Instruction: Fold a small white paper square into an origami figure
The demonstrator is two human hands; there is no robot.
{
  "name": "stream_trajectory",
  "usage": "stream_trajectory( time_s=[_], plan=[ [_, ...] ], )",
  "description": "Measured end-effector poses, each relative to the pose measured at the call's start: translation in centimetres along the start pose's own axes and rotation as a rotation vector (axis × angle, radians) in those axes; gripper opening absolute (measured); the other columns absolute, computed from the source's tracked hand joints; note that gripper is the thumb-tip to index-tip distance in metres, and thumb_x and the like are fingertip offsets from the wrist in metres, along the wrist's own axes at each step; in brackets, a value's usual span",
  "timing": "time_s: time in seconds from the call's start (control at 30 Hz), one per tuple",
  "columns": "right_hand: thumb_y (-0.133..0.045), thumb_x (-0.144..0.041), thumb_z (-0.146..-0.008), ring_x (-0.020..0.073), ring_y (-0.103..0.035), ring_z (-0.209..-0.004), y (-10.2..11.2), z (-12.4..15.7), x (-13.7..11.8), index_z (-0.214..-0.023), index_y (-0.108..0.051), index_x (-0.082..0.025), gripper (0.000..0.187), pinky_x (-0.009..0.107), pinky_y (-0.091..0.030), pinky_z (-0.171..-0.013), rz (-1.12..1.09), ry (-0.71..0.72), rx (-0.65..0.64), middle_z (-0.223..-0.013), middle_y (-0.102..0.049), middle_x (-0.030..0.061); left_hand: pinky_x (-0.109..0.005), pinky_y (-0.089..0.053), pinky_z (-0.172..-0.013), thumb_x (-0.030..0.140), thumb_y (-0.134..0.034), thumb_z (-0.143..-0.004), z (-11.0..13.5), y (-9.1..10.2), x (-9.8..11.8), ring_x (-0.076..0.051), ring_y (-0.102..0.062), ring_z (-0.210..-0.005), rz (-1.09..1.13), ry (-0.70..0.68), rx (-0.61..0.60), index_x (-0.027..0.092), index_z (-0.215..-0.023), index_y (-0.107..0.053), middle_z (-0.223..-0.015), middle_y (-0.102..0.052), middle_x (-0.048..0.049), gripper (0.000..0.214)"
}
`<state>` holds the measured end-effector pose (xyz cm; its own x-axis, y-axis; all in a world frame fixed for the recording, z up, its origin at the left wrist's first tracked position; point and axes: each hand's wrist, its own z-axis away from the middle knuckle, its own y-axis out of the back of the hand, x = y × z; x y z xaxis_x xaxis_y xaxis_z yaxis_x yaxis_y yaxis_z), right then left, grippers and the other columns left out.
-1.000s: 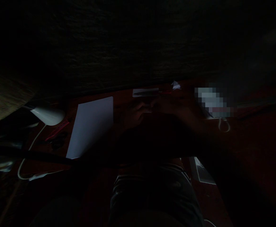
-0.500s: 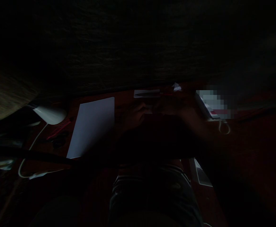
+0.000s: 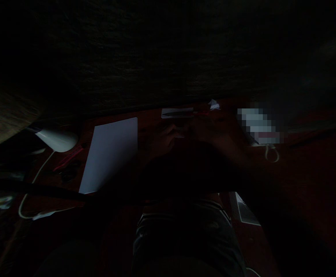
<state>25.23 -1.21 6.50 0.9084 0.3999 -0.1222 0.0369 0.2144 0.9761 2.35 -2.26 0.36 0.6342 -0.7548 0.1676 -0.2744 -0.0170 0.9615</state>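
The scene is very dark. My left hand [image 3: 165, 137] is in the middle of the red-brown table, with its fingers curled in around a small pale piece, perhaps paper [image 3: 180, 135]. Across from it, my right hand [image 3: 210, 132] reaches in from the right, its fingertips close to the same piece. Shadow and blur hide its fingers, so I cannot tell whether they grip it. Just beyond both hands, a dark pointed blade with a reddish handle, like a knife [image 3: 178, 114], lies over a white slip [image 3: 163, 112]. Left of my left hand lies a large white sheet [image 3: 113, 150].
A white lamp-like shade [image 3: 59, 141] with a pale cord [image 3: 43, 168] stands at the left, beside a red tool [image 3: 69, 157]. A crumpled white scrap [image 3: 214, 104] lies at the back. A box-like object [image 3: 257, 125], partly pixelated, and a cord loop [image 3: 272, 154] are at the right.
The view has shifted slightly, so things on the table sit a little further left. Both hands stay close together around the small pale piece, with little visible movement.
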Motion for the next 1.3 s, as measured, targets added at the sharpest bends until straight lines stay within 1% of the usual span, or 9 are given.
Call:
stream_trajectory(
  time_s=[0.13, 0.3, 0.5, 0.7, 0.83, 0.93, 1.0, 1.17, 1.3],
  plan=[
    [-0.066, -0.03, -0.113, 0.0309, -0.082, -0.119, -0.1, -0.2, 0.3, -0.125, -0.092, -0.024, 0.03, 0.035, -0.058, -0.092, -0.034, -0.007, 0.006, -0.133, -0.089, 0.0121, -0.055, -0.057, -0.123, 0.011, -0.057, -0.105, 0.2, -0.3, -0.1, -0.034, -0.066, -0.141, -0.01, 0.015, -0.003, 0.022, -0.146, -0.075, -0.145, -0.07, -0.0135, 0.046],
    [-0.07, -0.026, -0.109, 0.0273, -0.082, -0.118, -0.3, -0.6, 1.2, -0.125, -0.09, -0.02, 0.027, 0.033, -0.056, -0.092, -0.1, 0.048, -0.008, -0.133, -0.089, 0.0116, -0.057, -0.052, -0.129, 0.013, -0.056, -0.106, 0.4, -0.6, -0.4, -0.036, -0.062, -0.149, 0.024, 0.079, 0.024, 0.016, -0.164, -0.06, -0.156, -0.067, -0.0178, 0.058],
    [-0.076, -0.03, -0.107, 0.0258, -0.084, -0.11, -1.0, -1.0, 1.9, -0.118, -0.093, -0.024, 0.02, 0.031, -0.055, -0.086, -0.175, 0.052, 0.033, -0.124, -0.091, 0.008, -0.056, -0.056, -0.124, 0.009, -0.056, -0.105, 0.4, -0.4, -0.6, -0.031, -0.064, -0.139, 0.067, 0.003, 0.021, 0.03, -0.149, -0.077, -0.142, -0.068, -0.0102, 0.053],
    [-0.075, -0.026, -0.107, 0.0252, -0.084, -0.112, -0.9, -0.9, 2.3, -0.118, -0.093, -0.025, 0.022, 0.031, -0.055, -0.09, -0.17, 0.099, 0.021, -0.126, -0.091, 0.0066, -0.056, -0.056, -0.125, 0.008, -0.057, -0.103, 0.2, -0.4, -0.4, -0.032, -0.063, -0.139, 0.082, 0.028, 0.024, 0.028, -0.15, -0.077, -0.143, -0.067, -0.0112, 0.055],
    [-0.076, -0.021, -0.105, 0.0262, -0.084, -0.118, -0.3, -0.1, 2.5, -0.128, -0.093, -0.028, 0.029, 0.034, -0.057, -0.097, -0.163, 0.126, -0.018, -0.131, -0.091, 0.0051, -0.057, -0.056, -0.124, 0.008, -0.058, -0.102, 0.2, -0.4, -0.3, -0.032, -0.063, -0.14, 0.059, 0.035, 0.014, 0.028, -0.154, -0.076, -0.144, -0.067, -0.0117, 0.059],
    [-0.071, -0.018, -0.106, 0.0285, -0.084, -0.122, 0.2, 0.6, 2.0, -0.135, -0.091, -0.033, 0.038, 0.038, -0.059, -0.1, -0.098, 0.13, -0.012, -0.135, -0.09, 0.0051, -0.057, -0.056, -0.125, 0.007, -0.058, -0.102, 0.2, -0.3, -0.1, -0.033, -0.062, -0.142, 0.045, 0.034, 0.01, 0.029, -0.153, -0.077, -0.144, -0.067, -0.0118, 0.058],
    [-0.071, -0.019, -0.107, 0.0311, -0.084, -0.123, 0.5, 0.8, 1.4, -0.134, -0.092, -0.034, 0.038, 0.04, -0.06, -0.101, -0.041, 0.115, -0.001, -0.135, -0.09, 0.0059, -0.057, -0.056, -0.125, 0.007, -0.058, -0.103, 0.1, -0.3, 0.1, -0.033, -0.062, -0.142, 0.039, 0.036, 0.004, 0.03, -0.151, -0.078, -0.144, -0.067, -0.0113, 0.058],
    [-0.065, -0.023, -0.111, 0.0355, -0.085, -0.124, 0.9, 0.9, 0.3, -0.124, -0.094, -0.025, 0.032, 0.041, -0.06, -0.097, 0.026, 0.09, -0.021, -0.131, -0.09, 0.0129, -0.057, -0.056, -0.125, 0.008, -0.059, -0.104, 0.0, 0.0, 0.6, -0.035, -0.062, -0.144, 0.039, 0.038, -0.01, 0.027, -0.144, -0.082, -0.143, -0.068, -0.0127, 0.05],
    [-0.063, -0.02, -0.11, 0.037, -0.084, -0.121, 0.7, 1.2, -1.0, -0.12, -0.094, -0.019, 0.032, 0.041, -0.06, -0.096, 0.064, 0.126, -0.037, -0.128, -0.09, 0.0176, -0.058, -0.056, -0.126, 0.01, -0.061, -0.104, 0.0, -0.2, 0.5, -0.035, -0.063, -0.145, 0.018, 0.039, -0.001, 0.025, -0.142, -0.081, -0.143, -0.068, -0.0134, 0.046]
  ],
)
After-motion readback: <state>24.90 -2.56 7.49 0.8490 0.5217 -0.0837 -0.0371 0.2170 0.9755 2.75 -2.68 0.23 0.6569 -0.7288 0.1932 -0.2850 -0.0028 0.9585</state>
